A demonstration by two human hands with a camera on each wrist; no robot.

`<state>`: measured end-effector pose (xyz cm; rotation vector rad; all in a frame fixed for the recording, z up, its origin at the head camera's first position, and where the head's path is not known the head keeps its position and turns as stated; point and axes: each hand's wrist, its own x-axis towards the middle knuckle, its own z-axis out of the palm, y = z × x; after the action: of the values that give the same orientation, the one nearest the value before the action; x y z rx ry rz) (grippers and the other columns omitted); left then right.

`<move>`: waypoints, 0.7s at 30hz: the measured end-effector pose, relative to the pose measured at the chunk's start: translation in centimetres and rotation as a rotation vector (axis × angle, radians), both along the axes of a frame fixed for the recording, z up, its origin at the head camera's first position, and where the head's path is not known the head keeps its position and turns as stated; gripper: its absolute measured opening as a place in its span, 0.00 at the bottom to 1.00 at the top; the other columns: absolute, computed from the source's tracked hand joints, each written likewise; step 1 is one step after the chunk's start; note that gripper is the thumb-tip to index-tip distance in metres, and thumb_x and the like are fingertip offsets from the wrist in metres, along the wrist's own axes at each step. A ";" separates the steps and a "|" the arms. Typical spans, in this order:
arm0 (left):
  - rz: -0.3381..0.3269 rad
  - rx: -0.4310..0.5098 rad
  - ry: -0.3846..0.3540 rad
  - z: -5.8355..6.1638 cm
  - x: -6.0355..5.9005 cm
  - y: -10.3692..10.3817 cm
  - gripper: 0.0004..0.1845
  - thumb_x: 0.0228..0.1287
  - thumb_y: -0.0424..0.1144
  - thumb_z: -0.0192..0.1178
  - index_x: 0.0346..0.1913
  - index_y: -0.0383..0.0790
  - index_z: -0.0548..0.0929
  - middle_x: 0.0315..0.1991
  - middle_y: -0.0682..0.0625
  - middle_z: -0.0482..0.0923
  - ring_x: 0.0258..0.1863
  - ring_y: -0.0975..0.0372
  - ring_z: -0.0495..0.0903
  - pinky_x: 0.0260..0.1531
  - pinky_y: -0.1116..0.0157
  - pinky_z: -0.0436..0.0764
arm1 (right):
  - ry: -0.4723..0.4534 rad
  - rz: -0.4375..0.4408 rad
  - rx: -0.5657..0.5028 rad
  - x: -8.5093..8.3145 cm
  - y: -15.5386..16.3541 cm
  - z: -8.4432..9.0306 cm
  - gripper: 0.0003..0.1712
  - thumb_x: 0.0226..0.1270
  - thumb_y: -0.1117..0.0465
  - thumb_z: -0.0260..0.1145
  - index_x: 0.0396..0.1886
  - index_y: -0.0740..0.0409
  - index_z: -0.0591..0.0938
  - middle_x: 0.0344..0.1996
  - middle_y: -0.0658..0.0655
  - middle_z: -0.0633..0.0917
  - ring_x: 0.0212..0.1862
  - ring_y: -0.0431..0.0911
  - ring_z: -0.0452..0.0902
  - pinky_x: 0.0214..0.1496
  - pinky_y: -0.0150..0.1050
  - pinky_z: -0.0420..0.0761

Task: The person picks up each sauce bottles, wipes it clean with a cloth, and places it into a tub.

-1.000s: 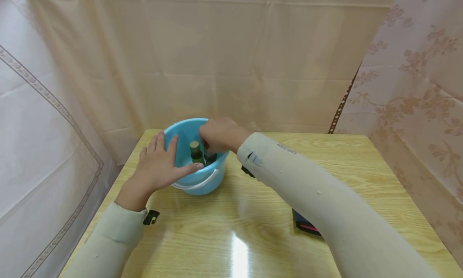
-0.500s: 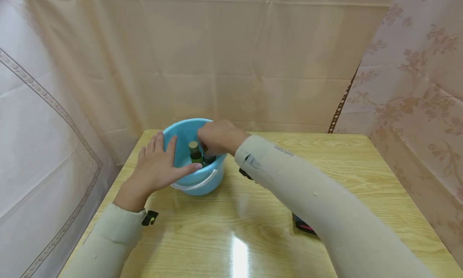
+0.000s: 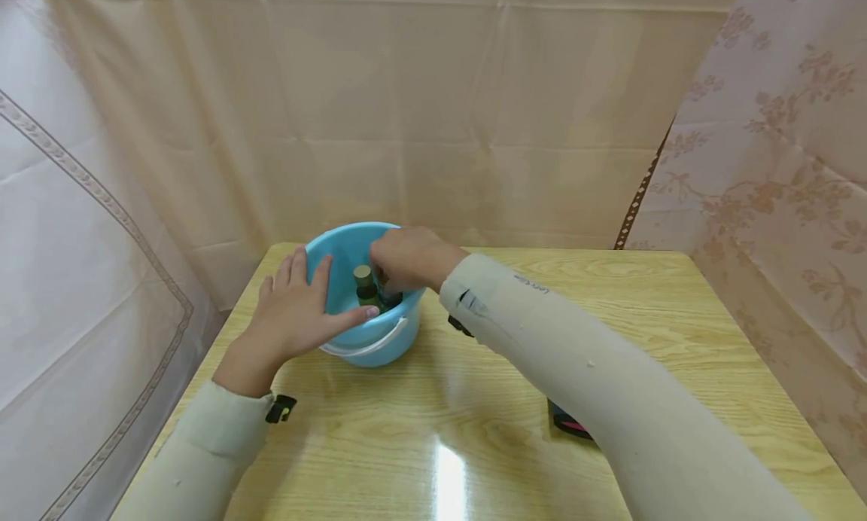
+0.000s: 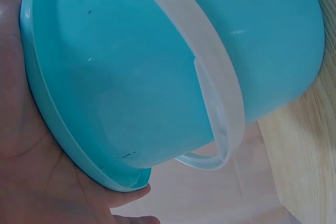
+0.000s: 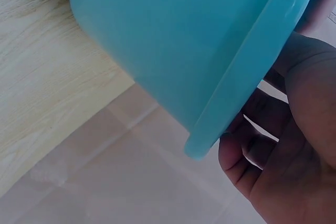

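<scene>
A light blue bucket (image 3: 348, 242) stands on the table. My left hand (image 3: 287, 310) rests on its near left rim with fingers spread and thumb lying over the edge. Inside the bucket, a green bottle with a gold cap (image 3: 363, 275) stands upright. Just right of it is a second, dark bottle (image 3: 391, 298), mostly hidden. My right hand (image 3: 413, 257) reaches over the right rim and grips this dark bottle near its top; the fingertips are hidden in the head view. The right wrist view shows curled fingers (image 5: 252, 150) beside the rim, but no bottle.
The bucket's white handle (image 3: 369, 348) hangs down in front. A dark case with a pink strip (image 3: 569, 423) lies on the wooden table (image 3: 488, 446), partly covered by the right forearm. A beige cloth (image 3: 440, 114) hangs behind the table.
My right hand has sunk slightly lower and left in the bucket, covering more of the dark bottle's top. The bucket and left hand stay nearly still.
</scene>
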<state>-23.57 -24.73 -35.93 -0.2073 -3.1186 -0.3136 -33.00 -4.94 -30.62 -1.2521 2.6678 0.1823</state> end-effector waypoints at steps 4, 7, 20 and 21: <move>-0.001 0.002 0.001 0.1 0.0 0.1 0.71 0.51 0.90 0.43 0.84 0.36 0.48 0.82 0.28 0.34 0.81 0.33 0.40 0.69 0.26 0.48 | -0.012 -0.002 0.007 0.1 0.0 0.3 0.11 0.69 0.50 0.74 0.47 0.46 0.90 0.41 0.44 0.87 0.43 0.41 0.82 0.48 0.42 0.83; 0.000 0.005 0.004 0.2 0.0 0.1 0.71 0.51 0.90 0.43 0.84 0.36 0.49 0.82 0.28 0.34 0.81 0.33 0.40 0.70 0.27 0.48 | -0.013 -0.004 0.006 0.1 0.1 0.7 0.10 0.69 0.51 0.73 0.46 0.46 0.89 0.41 0.44 0.87 0.44 0.41 0.82 0.48 0.42 0.83; 0.001 0.001 -0.014 0.0 0.0 0.1 0.71 0.51 0.90 0.42 0.84 0.37 0.48 0.82 0.28 0.32 0.80 0.32 0.39 0.69 0.25 0.47 | -0.006 -0.050 0.058 0.2 0.4 2.6 0.17 0.74 0.50 0.67 0.59 0.45 0.85 0.54 0.45 0.86 0.52 0.42 0.81 0.56 0.44 0.83; 0.002 0.001 -0.014 0.1 0.1 0.1 0.71 0.51 0.90 0.42 0.84 0.37 0.48 0.82 0.28 0.32 0.80 0.32 0.39 0.69 0.25 0.47 | -0.005 -0.053 0.059 0.3 0.5 2.8 0.17 0.73 0.50 0.67 0.59 0.45 0.85 0.55 0.45 0.86 0.52 0.42 0.81 0.56 0.44 0.82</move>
<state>-23.50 -24.68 -35.86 -0.2032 -3.1324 -0.3178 -32.72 -4.43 -27.84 -1.1621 2.6676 0.2476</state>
